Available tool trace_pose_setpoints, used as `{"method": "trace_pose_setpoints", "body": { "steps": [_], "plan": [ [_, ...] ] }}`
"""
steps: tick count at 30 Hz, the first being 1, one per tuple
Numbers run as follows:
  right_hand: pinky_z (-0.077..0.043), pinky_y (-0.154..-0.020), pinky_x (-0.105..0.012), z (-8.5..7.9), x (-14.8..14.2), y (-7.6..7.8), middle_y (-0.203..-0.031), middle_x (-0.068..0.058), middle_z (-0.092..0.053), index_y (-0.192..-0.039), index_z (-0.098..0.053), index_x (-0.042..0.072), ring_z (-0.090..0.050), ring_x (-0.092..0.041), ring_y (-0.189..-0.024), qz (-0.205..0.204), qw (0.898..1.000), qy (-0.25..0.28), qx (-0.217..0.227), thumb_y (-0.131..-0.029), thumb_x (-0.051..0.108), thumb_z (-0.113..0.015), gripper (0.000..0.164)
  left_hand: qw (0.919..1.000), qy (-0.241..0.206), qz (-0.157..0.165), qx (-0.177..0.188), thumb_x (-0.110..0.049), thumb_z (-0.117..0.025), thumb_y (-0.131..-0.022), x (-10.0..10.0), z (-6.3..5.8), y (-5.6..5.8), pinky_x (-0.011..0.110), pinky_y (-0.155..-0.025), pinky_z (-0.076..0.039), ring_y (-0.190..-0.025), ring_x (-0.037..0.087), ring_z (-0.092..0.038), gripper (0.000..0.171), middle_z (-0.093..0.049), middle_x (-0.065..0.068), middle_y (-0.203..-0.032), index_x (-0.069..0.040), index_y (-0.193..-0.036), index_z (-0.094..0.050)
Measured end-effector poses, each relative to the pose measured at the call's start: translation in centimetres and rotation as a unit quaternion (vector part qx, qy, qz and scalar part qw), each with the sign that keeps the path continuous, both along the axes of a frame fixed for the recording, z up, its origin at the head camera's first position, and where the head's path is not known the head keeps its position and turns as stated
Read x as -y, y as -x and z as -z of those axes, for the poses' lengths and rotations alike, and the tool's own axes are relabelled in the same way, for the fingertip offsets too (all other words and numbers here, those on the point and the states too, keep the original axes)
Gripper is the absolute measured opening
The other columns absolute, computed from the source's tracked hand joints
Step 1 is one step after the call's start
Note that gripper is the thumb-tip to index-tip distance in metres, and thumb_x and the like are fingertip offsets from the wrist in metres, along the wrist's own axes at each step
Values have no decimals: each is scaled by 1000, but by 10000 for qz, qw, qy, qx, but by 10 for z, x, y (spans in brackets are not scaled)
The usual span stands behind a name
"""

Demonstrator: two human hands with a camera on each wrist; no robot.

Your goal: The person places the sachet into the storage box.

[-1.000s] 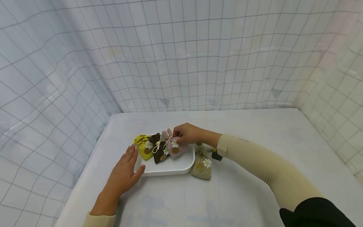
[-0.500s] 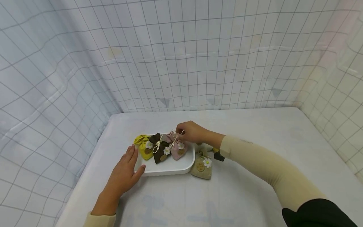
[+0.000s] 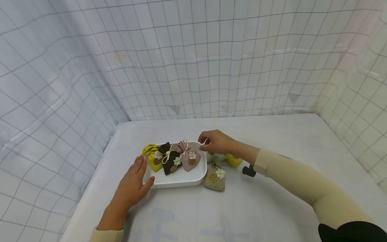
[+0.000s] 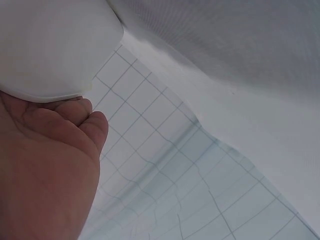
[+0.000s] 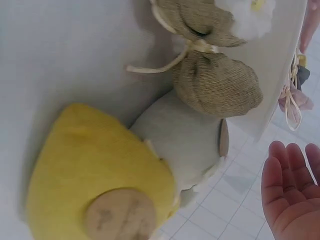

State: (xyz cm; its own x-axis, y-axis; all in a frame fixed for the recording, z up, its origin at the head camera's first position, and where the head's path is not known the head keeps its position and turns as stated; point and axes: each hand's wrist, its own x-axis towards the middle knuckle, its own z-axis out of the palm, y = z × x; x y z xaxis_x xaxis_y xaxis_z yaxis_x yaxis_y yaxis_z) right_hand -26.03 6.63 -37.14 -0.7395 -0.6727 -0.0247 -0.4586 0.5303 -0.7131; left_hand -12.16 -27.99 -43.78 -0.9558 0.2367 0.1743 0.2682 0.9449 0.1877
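My left hand lies along the left end of a white tray, fingers straight against its side. The left wrist view has the hand at the tray's edge. In the tray, three small drawstring pouches lie in a row: mustard yellow, dark brown and pink, trimmed with white flowers. My right hand hovers by the tray's right rim, just right of the pink pouch, fingers loosely bent. The right wrist view shows nothing held in that hand.
Right of the tray lie a khaki pouch with a daisy, a pale grey pouch and a bright yellow pouch, partly behind the right arm. White tablecloth covers the table; gridded curtains surround it.
My right hand has let go of the pink pouch and moved right, off it. The pink pouch shifted slightly right in the tray earlier. My left hand has stayed put.
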Motion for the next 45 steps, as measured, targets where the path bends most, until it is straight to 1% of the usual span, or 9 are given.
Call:
{"method": "trace_pose_setpoints", "body": {
  "steps": [7, 12, 15, 19, 27, 33, 36, 41, 45],
  "plan": [
    [-54, -85, -33, 0, -25, -4, -107, 1, -67, -116, -65, 7, -63, -17, -100, 127, 9999, -64, -98, -93, 23, -71, 29, 9999, -78, 17, -78, -39, -54, -99, 1, 1, 0, 56, -114, -25, -147, 41, -20, 75, -21, 26, -160, 11, -150, -30],
    [-54, -85, -36, 3, -44, -2, -107, 1, -67, -115, -66, 9, -62, -18, -101, 290, 9994, -193, -54, -93, 22, -71, 27, 9999, -71, 37, -103, -39, -55, -99, 0, 1, 0, 57, -114, -26, -147, 41, -21, 75, -22, 27, -159, 12, -149, -31],
    [-53, -86, -37, 6, -57, 0, -107, 0, -67, -115, -66, 9, -62, -18, -101, 372, 9989, -244, -115, -94, 23, -70, 26, 9999, -54, 40, -120, -39, -55, -99, 0, 1, 0, 57, -113, -27, -147, 41, -21, 75, -22, 27, -159, 12, -149, -31],
    [-53, -85, -37, 13, -73, 5, -107, 0, -68, -116, -65, 8, -63, -18, -101, 529, 9979, -310, -211, -94, 23, -69, 27, 9999, -43, 37, -112, -39, -55, -99, 0, 1, 0, 57, -114, -27, -147, 41, -21, 75, -22, 27, -159, 12, -149, -31],
    [-53, -82, -38, 33, -101, 16, -106, -1, -68, -117, -64, 5, -63, -19, -100, 905, 9953, -286, -174, -94, 23, -70, 30, 9999, 6, 21, -116, -38, -55, -99, 0, 2, 1, 57, -114, -27, -146, 41, -22, 75, -23, 27, -159, 12, -149, -31],
    [-51, -92, -44, 47, -116, 24, -117, -6, -66, -122, -63, 5, -61, -27, -113, 1086, 9927, -455, 247, -94, 27, -69, 37, 10000, -57, 1, -68, -38, -55, -99, -1, 1, 0, 57, -113, -26, -146, 41, -21, 76, -22, 26, -159, 11, -150, -30],
    [-49, -97, -47, 51, -121, 25, -122, -8, -65, -125, -62, 6, -59, -30, -118, 1035, 9925, -452, 464, -94, 29, -69, 40, 10000, -53, -5, -68, -38, -55, -99, -2, 0, 0, 57, -113, -27, -146, 41, -21, 75, -22, 26, -159, 11, -150, -30],
    [-47, -100, -48, 56, -125, 27, -125, -9, -62, -128, -60, 5, -58, -31, -121, 884, 9918, -267, 879, -94, 32, -68, 44, 10000, -29, -43, -24, -39, -53, -99, -2, -1, 0, 57, -114, -27, -147, 40, -21, 75, -22, 24, -160, 9, -151, -29],
    [-43, -105, -50, 60, -127, 30, -132, -9, -60, -133, -58, 5, -55, -32, -125, 741, 9896, -257, 1203, -96, 34, -66, 48, 10000, -15, -56, 1, -39, -53, -99, -3, -1, 0, 57, -114, -27, -147, 40, -21, 75, -22, 24, -160, 9, -152, -29]
  ]
}}
